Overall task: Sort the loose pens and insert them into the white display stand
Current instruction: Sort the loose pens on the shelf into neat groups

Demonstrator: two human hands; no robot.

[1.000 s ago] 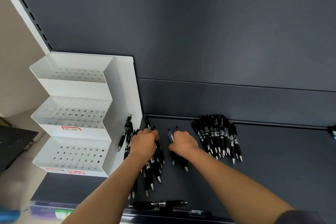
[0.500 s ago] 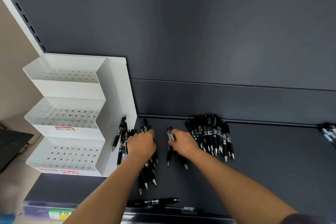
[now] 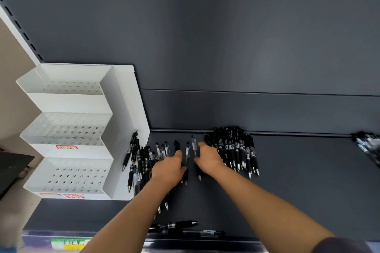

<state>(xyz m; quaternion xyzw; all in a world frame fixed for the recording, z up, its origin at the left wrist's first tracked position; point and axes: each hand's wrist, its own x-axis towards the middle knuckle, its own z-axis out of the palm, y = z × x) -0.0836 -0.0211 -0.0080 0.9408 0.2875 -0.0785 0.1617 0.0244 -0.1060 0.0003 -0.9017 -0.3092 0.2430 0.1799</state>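
The white display stand (image 3: pixel 127 109) stands at the left of the dark shelf, its three stepped tiers of holes holding no pens. Loose black pens lie in a spread pile (image 3: pixel 141 160) beside the stand and in a denser pile (image 3: pixel 236 150) to the right. Both hands reach between the piles, palms down. My left hand (image 3: pixel 168 168) curls over the edge of the left pile, its thumb against a black pen (image 3: pixel 187 150). My right hand (image 3: pixel 207 160) pinches a clear-barrelled pen (image 3: pixel 194 146) that points away from me. The fingertips of both hands are hidden.
Two pens (image 3: pixel 176 225) lie crosswise near the shelf's front edge (image 3: pixel 267 240). Another heap of pens (image 3: pixel 368 146) sits at the far right. A dark back panel (image 3: pixel 246 109) rises behind the shelf. A coloured label strip (image 3: pixel 70 243) runs along the front at the lower left.
My left hand has moved right, off the left pile towards the middle pens. My right hand has stayed by the clear pen. The camera view has shifted slightly.
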